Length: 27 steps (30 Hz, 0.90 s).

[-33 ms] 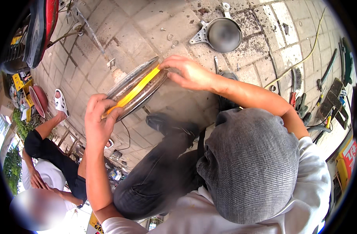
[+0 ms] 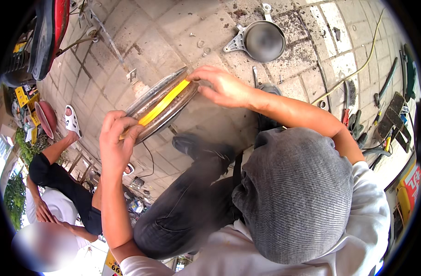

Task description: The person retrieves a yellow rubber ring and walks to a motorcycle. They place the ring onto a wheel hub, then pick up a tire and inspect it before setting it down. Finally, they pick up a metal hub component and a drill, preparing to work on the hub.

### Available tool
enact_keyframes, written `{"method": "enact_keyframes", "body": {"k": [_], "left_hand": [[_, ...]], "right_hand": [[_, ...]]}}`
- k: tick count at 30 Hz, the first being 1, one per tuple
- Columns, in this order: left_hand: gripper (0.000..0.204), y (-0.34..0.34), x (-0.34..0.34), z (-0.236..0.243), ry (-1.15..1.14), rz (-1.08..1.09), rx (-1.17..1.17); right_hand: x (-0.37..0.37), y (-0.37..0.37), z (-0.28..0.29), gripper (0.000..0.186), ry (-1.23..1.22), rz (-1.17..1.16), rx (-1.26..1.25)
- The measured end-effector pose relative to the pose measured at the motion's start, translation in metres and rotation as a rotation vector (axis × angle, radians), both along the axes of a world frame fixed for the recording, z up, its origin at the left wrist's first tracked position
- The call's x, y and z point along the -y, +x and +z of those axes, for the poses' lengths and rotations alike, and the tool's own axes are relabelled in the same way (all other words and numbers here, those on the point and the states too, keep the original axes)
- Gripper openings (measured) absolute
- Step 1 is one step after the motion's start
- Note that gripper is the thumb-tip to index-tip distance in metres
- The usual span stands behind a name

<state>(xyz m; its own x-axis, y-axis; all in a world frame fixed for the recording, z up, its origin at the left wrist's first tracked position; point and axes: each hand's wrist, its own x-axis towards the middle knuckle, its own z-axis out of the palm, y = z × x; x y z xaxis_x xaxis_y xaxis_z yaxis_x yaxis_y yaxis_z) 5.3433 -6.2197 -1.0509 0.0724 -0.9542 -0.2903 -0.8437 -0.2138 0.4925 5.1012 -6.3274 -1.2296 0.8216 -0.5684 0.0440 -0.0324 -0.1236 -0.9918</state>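
I hold a worn metal wheel rim (image 2: 172, 108) tilted on edge above the paving. A bright yellow band (image 2: 164, 106) runs along the channel between its two flanges. My left hand (image 2: 117, 136) is closed round the rim's near left end, thumb and fingers pressing over the band there. At the far right end, my right hand (image 2: 224, 87) is closed too, with its fingertips on the rim where the band passes under them. The rim's underside and the band's far part are out of sight.
A round metal cover with bracket arms (image 2: 264, 41) lies on the paving ahead. On the right are a wire brush (image 2: 351, 94), a yellow hose (image 2: 357, 69) and gloves (image 2: 356, 125). A seated person (image 2: 67, 198) is at left, near a red bowl-shaped thing (image 2: 45, 119).
My left thumb has shifted slightly along the yellow band, covering more of it near that end. The rim and my right hand look almost unmoved.
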Motion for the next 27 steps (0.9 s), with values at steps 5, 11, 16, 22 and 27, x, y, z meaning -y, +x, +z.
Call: {"method": "enact_keyframes", "body": {"k": [5,11,16,22,27], "left_hand": [[0.015,-0.006,0.000,-0.001,-0.059,-0.056,0.094],[0.015,-0.009,0.000,-0.006,-0.121,-0.116,0.114],[0.025,-0.010,0.003,0.003,-0.057,-0.035,-0.024],[0.028,0.009,-0.006,0.005,-0.002,0.040,-0.088],[0.015,0.006,-0.002,0.006,-0.048,-0.016,-0.052]], "right_hand": [[-0.016,-0.013,0.002,0.054,-0.046,0.055,0.011],[-0.011,-0.016,0.003,0.062,-0.007,0.036,0.027],[-0.015,-0.009,0.015,0.054,-0.154,0.007,0.079],[-0.001,0.008,0.025,0.030,-0.162,-0.013,0.167],[0.006,0.028,0.039,0.022,-0.286,0.049,0.134]]}}
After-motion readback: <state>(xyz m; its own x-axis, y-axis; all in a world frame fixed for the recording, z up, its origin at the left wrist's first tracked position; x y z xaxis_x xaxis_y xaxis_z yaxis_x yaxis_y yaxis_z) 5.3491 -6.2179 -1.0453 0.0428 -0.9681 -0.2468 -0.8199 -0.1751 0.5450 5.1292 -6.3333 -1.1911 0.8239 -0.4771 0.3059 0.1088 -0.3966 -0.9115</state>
